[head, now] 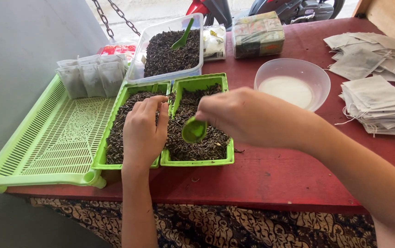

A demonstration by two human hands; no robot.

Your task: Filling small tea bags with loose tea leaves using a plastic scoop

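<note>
Two green rectangular trays sit side by side on the red table, both filled with dark dried leaves. My left hand [144, 131] lies over the left green tray [114, 158], fingers curled near its far right corner; whether it holds something is hidden. My right hand [248, 117] hovers over the right green tray [197, 161] and grips a small green scoop [193, 131], its bowl just above the leaves.
A clear tub [138, 69] of dark leaves with a green spoon [182, 36] stands behind. A light green slatted tray [45, 138] at left carries filled white sachets [91, 76]. A clear bowl [319, 76], wrapped packets [257, 34] and stacks of empty sachets [376, 103] lie to the right.
</note>
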